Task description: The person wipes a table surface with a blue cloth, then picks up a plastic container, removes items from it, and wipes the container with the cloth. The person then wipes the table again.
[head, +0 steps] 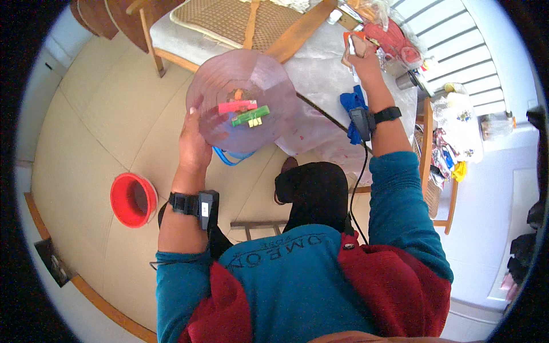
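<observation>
My left hand (194,137) grips the rim of a round, translucent purple plastic container (274,81), held out over the floor beside the table. A pink stick-like item (237,106), a green tubular item (250,115) and a small pale yellow piece (255,122) appear in its middle. Below it shows a blue plastic handle (229,160); what it belongs to is mostly hidden. My right hand (366,60) reaches over the table and holds a small brown and white item (351,47), too unclear to name. A crumpled blue cloth (354,100) lies beneath that wrist.
Plastic sheeting covers the table (315,77). Red bags (388,40) and a metal cup (405,80) crowd its right end. A wooden chair with a woven seat (206,21) stands at the far side. A red bucket (133,200) sits on the tiled floor. A cable (355,193) hangs from my right wrist.
</observation>
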Demonstrator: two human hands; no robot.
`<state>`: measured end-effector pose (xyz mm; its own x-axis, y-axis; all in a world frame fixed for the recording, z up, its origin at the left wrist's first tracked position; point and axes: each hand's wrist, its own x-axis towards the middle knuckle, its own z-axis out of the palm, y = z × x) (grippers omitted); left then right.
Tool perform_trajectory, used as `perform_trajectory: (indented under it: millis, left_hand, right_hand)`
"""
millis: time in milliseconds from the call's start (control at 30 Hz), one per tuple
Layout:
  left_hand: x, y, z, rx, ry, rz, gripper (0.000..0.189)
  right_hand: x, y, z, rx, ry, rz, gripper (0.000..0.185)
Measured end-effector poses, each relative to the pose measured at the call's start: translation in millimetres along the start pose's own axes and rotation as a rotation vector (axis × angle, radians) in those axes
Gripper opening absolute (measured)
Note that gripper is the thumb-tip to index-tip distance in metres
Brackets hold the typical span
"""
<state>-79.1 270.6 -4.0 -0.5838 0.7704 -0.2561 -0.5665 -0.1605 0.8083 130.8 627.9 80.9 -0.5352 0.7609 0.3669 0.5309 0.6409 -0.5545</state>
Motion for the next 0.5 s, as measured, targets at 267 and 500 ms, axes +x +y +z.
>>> perform_trajectory:
  millis: [267,500]
  left_hand:
    - [3,-5,4,-0.029,-0.014,-0.018,0.055]
    - [3,-4,9,-0.019,-0.018,-0.042,0.058]
  right_hand:
    - [-2,36,37,-0.668,-0.171,0.016,0.027]
    - [-8,49,53,-0.653,-0.196,0.016,0.040]
